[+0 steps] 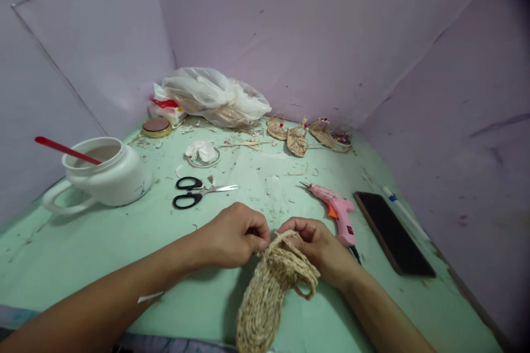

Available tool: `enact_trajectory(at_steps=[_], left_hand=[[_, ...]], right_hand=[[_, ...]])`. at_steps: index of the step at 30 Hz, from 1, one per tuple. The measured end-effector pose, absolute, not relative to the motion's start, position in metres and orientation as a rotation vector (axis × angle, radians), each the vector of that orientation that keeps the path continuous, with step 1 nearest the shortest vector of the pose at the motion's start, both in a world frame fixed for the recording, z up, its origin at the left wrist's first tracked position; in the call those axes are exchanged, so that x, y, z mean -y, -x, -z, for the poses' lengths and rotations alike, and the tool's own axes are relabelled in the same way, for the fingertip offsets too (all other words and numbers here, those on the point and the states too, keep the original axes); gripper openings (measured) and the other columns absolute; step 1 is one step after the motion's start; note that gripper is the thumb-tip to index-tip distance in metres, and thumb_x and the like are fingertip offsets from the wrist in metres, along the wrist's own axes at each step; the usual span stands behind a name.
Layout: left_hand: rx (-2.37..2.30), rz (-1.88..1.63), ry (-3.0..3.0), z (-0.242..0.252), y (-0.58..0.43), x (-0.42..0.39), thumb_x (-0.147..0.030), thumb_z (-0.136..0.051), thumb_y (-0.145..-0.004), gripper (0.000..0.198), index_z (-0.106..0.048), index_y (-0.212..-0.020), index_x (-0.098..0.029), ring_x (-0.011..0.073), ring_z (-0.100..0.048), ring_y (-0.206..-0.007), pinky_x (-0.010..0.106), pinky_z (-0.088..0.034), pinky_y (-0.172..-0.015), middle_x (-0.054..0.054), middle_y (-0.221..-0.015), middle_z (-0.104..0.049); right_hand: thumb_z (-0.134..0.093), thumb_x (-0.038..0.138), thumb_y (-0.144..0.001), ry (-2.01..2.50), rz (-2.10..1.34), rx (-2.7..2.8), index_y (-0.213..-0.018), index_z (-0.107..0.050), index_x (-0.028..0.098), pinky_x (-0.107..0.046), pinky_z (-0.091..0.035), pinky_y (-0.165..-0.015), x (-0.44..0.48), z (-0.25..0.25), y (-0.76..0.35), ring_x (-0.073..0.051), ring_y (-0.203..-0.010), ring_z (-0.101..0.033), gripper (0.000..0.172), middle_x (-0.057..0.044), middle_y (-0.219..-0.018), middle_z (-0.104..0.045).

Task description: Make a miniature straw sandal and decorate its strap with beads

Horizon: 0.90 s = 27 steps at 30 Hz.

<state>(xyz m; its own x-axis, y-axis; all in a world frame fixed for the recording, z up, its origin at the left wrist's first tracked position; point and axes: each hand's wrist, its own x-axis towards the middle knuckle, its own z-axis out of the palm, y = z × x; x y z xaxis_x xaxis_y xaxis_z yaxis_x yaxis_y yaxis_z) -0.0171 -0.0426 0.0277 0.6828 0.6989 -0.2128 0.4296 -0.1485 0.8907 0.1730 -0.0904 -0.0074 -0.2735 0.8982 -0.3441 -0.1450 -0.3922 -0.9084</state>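
Fingers (260, 227) at woven slipper (261, 298) edge, bare tabletop (199, 306) alongside

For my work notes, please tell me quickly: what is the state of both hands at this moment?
Left hand: closed, pinching at the upper end of the woven piece.
Right hand: closed, holding the woven piece's looped strands.

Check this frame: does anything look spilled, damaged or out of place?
Yes: straw scraps litter the table, mostly toward the back, looking untidy. A white strip appears stuck to the left forearm, an odd spot for it. No spill is visible, and the woven slipper shows no obvious damage.
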Motion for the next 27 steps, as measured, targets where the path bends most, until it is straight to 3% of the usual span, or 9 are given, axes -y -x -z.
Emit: enact_trajectory(at_steps=[12, 27], left_hand=[[-0.957, -0.361, -1.887, -0.021, 0.013, 0.052, -0.012, -0.048, -0.065, 0.014, -0.061, -0.060, -0.016, 0.0097, -0.043, -0.052, 0.020, -0.032, -0.049, -0.003, -0.053, -0.051], [-0.946, -0.326, -1.849, -0.025, 0.011, 0.050, -0.013, -0.050, -0.065, 0.013, -0.062, -0.061, -0.015, 0.0104, -0.046, -0.053, 0.021, -0.033, -0.049, -0.002, -0.054, -0.054]], right_hand=[[-0.084, 0.022, -0.048, 1.318, -1.665, 1.052, -0.060, -0.067, 0.013, -0.021, -0.042, -0.046, 0.091, 0.001, -0.171, -0.010, -0.045, -0.055, 0.023, -0.001, -0.053, -0.067], [-0.079, 0.023, -0.054, 1.339, -1.640, 1.107, -0.063, -0.069, 0.013, -0.020, -0.040, -0.045, 0.092, 0.000, -0.169, -0.009, -0.044, -0.054, 0.017, -0.001, -0.054, -0.066]])
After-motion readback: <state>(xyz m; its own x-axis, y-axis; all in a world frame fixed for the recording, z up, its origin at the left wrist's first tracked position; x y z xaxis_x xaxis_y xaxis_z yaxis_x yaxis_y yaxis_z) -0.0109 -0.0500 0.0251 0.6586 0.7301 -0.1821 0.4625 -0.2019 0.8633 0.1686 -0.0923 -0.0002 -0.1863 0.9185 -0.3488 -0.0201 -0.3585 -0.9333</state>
